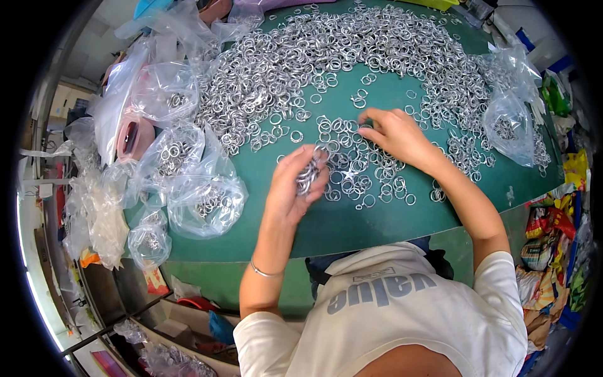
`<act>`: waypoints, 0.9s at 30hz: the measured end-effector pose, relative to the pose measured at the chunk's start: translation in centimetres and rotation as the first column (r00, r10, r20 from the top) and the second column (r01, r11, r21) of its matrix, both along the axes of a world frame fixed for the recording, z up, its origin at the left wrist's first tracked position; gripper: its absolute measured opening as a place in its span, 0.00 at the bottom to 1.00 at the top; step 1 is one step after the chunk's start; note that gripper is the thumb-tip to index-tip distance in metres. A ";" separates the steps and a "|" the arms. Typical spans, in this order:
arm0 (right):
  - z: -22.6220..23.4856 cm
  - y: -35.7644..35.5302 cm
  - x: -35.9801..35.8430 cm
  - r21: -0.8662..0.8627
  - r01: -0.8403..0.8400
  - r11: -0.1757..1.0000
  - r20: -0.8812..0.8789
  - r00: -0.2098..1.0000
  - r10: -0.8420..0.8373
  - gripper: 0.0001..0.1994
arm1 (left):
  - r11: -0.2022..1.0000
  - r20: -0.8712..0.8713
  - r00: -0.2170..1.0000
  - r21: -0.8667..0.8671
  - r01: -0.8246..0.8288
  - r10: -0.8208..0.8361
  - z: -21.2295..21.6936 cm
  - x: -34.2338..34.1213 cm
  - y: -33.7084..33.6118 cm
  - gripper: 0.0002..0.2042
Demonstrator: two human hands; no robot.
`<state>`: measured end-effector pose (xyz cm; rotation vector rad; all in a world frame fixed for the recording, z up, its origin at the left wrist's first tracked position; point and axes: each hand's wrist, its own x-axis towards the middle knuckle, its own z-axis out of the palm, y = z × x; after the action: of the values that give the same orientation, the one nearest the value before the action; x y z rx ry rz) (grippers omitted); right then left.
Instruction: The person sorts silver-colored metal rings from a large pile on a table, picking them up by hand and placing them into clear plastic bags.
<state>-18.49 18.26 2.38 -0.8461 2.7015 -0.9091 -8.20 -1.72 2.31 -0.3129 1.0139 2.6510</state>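
My left hand [295,180] is curled round a bunch of silver metal rings [308,176], held just above the green table's near side. Some rings stick out between its thumb and fingers. My right hand [397,135] reaches in from the right, its thumb and index finger pinched at a silver ring at the edge of a small loose group of rings [355,157]. That group lies spread between and beyond both hands, and a star-shaped piece [350,174] shows among them. The fingertips partly hide what the right hand pinches.
A large heap of similar rings [276,69] curves across the far side of the green table [264,229]. Clear plastic bags with rings [207,204] crowd the left, beside a pink container [135,138]. Another clear bag [509,129] lies at the right. Coloured packages [546,229] stand beyond the right edge.
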 end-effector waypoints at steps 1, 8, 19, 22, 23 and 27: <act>-0.7 -0.6 0.0 0.017 -0.017 1.000 -0.085 0.996 0.018 0.11 | 0.958 0.013 1.000 0.287 -0.012 0.009 -0.2 0.7 -0.1 0.11; -2.2 -1.6 -1.6 0.096 -0.050 0.994 -0.154 0.986 0.065 0.12 | 0.877 0.042 0.981 0.443 -0.189 0.190 -2.4 3.6 -0.4 0.11; -1.0 0.1 -3.4 -0.472 0.411 0.780 0.768 0.627 0.134 0.10 | 0.905 0.018 0.958 0.323 -0.277 0.286 -2.5 5.9 -0.4 0.09; -1.9 -1.6 -2.1 -0.088 -0.028 0.996 0.013 0.999 0.029 0.12 | 0.942 0.019 0.945 0.081 -0.326 0.326 -1.9 6.7 -0.9 0.09; -1.9 -1.9 -1.4 0.093 -0.020 0.995 -0.127 0.991 0.032 0.15 | 0.943 0.014 0.943 -0.009 -0.332 0.332 -1.8 7.0 -1.0 0.09; -2.3 -2.4 -1.4 0.122 -0.102 0.987 -0.238 0.963 0.129 0.14 | 0.820 -0.008 0.896 -0.398 -0.410 0.444 -1.2 8.4 -1.4 0.08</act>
<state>-19.90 15.91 0.08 -1.1477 2.8375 -0.6654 0.16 -3.13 1.12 -0.8245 1.6113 2.7537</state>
